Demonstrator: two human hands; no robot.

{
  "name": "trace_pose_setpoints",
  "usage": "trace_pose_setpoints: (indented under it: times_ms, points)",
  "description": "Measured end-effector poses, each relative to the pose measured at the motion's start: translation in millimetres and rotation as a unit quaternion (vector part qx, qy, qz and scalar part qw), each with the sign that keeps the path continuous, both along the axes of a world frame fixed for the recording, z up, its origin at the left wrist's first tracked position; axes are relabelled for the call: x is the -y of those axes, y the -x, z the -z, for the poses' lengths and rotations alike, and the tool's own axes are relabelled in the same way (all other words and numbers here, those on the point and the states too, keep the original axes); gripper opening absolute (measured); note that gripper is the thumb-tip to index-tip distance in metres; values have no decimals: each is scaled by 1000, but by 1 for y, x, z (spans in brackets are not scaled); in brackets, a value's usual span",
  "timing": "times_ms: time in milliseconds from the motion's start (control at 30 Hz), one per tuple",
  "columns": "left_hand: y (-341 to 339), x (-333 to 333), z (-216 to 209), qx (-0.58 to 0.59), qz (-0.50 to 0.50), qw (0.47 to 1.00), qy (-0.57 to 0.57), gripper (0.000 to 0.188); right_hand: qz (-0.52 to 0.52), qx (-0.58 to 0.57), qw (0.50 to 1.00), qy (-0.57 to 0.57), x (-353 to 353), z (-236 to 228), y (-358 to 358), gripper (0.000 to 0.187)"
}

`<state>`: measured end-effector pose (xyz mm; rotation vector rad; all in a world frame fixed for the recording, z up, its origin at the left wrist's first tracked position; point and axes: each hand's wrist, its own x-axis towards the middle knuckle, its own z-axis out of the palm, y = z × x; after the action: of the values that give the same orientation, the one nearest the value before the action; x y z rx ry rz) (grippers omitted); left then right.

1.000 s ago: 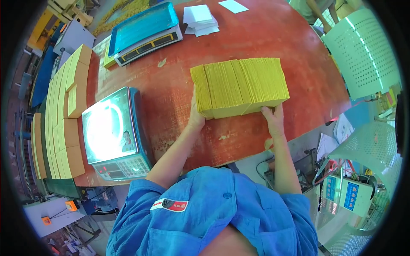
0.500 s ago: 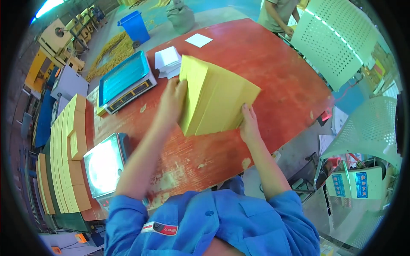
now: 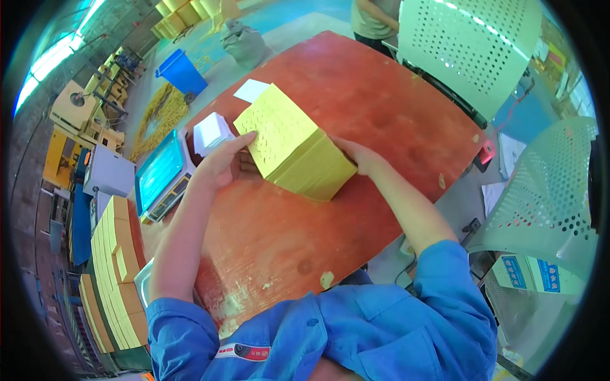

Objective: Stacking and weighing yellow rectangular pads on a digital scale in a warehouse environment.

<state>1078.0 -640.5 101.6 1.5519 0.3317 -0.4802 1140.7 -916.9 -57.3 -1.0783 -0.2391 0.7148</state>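
Yellow block [image 3: 295, 143], frame centre, gripped between left hand [image 3: 222, 164] and right hand [image 3: 361, 156]; right fingertips hidden behind it. Paper stack [image 3: 211, 132] and blue-trayed scale [image 3: 160, 173] crowd the red table's [image 3: 279, 244] left side; perforated guard [image 3: 470, 54], upper right, borders it.

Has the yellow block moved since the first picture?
Yes, toward the lone white sheet: the yellow block appeared well apart from it then, and now overlaps its edge in view. It has also been turned.
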Motion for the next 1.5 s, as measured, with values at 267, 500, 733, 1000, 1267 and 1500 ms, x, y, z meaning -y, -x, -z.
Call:
trace_pose_setpoints:
  times_ms: [267, 500, 733, 1000, 1267, 1500]
  points:
    - [-66, 65, 28, -55, 22, 998, -38, 59, 133, -14, 981, 139, 62, 10, -66, 40]
    - [-76, 109, 30, 24, 13, 978, -209, 89, 425, 124, 844, 302, 126, 45, -31, 33]
    - [-82, 91, -1, 578, 63, 715, -388, 90, 448, 312, 771, 328, 60, 43, 128, 13]
    - [-101, 113, 9, 578, 361, 509, -526, 102, 322, 490, 696, 415, -12, 47, 89, 54]
    - [-191, 186, 41, 615, 299, 552, -478, 97, 312, 432, 690, 489, 42, 39, -4, 72]
    - [-339, 294, 55, 591, 270, 565, -509, 95, 334, 474, 628, 519, 135, 63, -146, 69]
